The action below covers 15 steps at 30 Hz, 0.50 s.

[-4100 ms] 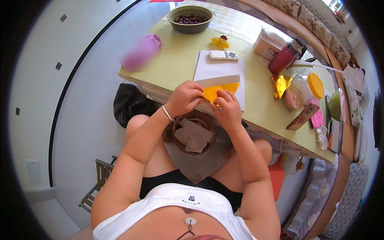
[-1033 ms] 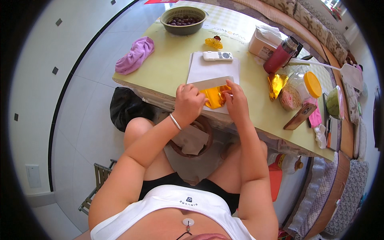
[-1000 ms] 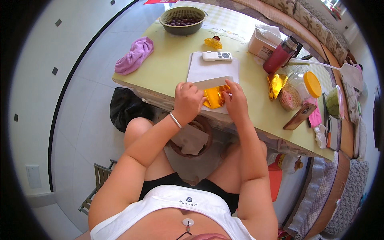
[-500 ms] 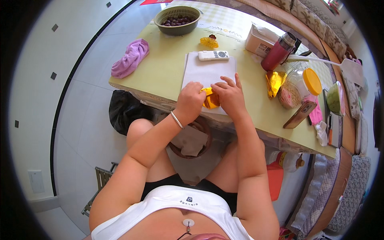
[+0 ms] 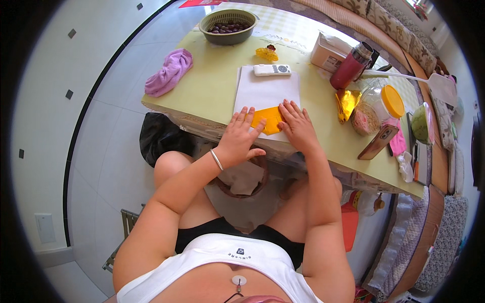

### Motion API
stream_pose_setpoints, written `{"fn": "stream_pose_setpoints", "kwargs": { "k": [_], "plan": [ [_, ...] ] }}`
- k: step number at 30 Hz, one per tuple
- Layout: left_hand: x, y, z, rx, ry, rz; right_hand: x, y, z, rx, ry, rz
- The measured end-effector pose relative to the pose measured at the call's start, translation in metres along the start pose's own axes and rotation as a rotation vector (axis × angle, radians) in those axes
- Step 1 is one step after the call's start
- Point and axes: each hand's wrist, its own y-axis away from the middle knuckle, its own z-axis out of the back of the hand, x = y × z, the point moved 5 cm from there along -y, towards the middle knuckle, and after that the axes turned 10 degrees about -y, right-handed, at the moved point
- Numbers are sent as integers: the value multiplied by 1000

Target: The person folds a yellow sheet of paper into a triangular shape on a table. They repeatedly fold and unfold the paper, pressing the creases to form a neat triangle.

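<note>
A folded piece of shiny gold paper [image 5: 270, 120] lies flat on white sheets of paper [image 5: 265, 91] near the table's front edge. My left hand [image 5: 240, 136] rests at its left side with fingers spread and fingertips on the gold paper. On the right side, my right hand [image 5: 299, 125] lies with its fingers stretched out, the fingertips on the gold paper's edge. A white remote control [image 5: 273, 70] sits across the far end of the sheets. Beyond it is a yellow hair claw clip [image 5: 267, 53].
Left on the table are a purple cloth [image 5: 169, 73] and a green colander of dark round fruit [image 5: 228, 27]. To the right stand a red thermos [image 5: 351, 66], folded gold foil [image 5: 347, 105], a yellow-lidded jar [image 5: 375, 112] and a propped phone [image 5: 378, 143]. A waste bin [image 5: 242, 177] is below the table edge.
The gold paper was raised and pinched between both hands; now it lies flat. My fingers have opened, with my left hand lower and my right hand flattened onto the paper's edge.
</note>
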Motion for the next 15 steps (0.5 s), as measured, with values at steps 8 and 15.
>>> {"fn": "stream_pose_setpoints", "kwargs": {
  "k": [8,15],
  "plan": [
    [-1,0,18,133,-57,-125,3,0,9,25,-65,24],
    [15,7,12,-176,140,-27,10,14,37,-16,-208,147]
  ]
}}
